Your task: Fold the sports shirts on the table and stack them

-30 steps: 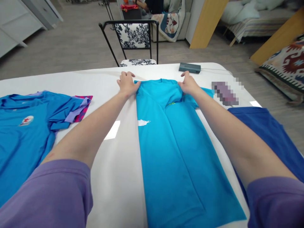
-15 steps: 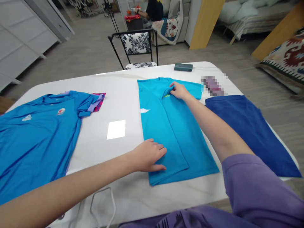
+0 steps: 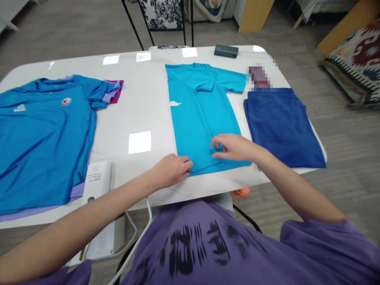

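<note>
Shirt (image 3: pixel 198 118), bright blue, lies flat on the white worktop (image 3: pixel 142 103), straight in front of the person. Think of the shirt's middle as the middle of a clock. One side seems folded over, so both sleeves point to the 2 o'clock side; this may be why the 9 o'clock edge looks so straight.

The left hand (image 3: pixel 172 170) is at 7 o'clock, its curled fingers on the bottom corner. Maybe it keeps that corner flat. I cannot tell if it pinches the cloth. The right hand (image 3: pixel 231 146) is near 5 o'clock, loosely open, with nothing in it. It is over the lower part; I cannot tell if it touches.

A darker blue shirt (image 3: pixel 44 130) lies at 9 o'clock, on top of purple cloth (image 3: pixel 110 93). Navy cloth (image 3: pixel 283 130) sits at 3 o'clock. They lie apart from the bright one, perhaps to give it room. A white box (image 3: pixel 96 178) is at 8 o'clock.
</note>
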The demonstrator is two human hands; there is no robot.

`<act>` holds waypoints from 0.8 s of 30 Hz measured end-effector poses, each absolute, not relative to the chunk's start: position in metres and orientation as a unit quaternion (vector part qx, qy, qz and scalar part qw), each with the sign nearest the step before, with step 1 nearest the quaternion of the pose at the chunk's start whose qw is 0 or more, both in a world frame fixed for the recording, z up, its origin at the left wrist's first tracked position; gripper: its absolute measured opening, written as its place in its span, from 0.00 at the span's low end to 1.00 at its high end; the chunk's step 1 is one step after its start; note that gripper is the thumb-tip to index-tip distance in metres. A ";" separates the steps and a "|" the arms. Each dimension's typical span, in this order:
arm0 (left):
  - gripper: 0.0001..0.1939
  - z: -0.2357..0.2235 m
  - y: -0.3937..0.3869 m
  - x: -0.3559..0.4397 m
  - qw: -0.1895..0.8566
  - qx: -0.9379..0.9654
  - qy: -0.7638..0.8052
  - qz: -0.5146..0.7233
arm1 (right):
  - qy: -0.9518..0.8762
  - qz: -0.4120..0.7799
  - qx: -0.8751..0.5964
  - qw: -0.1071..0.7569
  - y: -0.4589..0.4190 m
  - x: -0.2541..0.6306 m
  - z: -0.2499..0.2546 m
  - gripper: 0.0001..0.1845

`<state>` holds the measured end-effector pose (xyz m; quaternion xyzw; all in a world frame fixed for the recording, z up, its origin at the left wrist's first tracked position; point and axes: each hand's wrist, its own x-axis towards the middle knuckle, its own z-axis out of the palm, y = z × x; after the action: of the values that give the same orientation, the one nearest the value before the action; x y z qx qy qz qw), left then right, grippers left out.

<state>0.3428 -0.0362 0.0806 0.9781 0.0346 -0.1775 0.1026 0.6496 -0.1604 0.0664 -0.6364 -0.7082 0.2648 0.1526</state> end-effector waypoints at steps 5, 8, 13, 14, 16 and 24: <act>0.07 0.085 -0.035 0.330 0.112 0.982 0.054 -0.143 | -0.680 0.249 -0.661 0.196 -0.231 0.599 0.039 0.13; 0.07 0.090 -0.034 0.316 0.123 0.985 0.065 -0.106 | -0.664 0.247 -0.656 0.262 -0.233 0.585 0.039 0.10; 0.07 0.091 -0.032 0.287 0.145 0.982 0.063 -0.104 | -0.648 0.252 -0.659 0.287 -0.245 0.564 0.044 0.09; 0.07 0.090 -0.031 0.284 0.148 0.980 0.055 -0.119 | -0.659 0.249 -0.658 0.264 -0.248 0.561 0.043 0.09; 0.07 0.090 -0.031 0.284 0.149 0.977 0.041 -0.145 | -0.681 0.227 -0.659 0.225 -0.251 0.558 0.042 0.08; 0.20 0.079 0.010 0.352 0.126 0.983 0.126 -0.049 | -0.693 0.100 -0.684 0.204 -0.232 0.560 0.032 0.09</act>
<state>0.3525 0.0103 0.0789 0.9828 0.1257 -0.0493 0.1260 0.5596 -0.2321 0.0317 -0.6845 -0.6926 0.1002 0.2044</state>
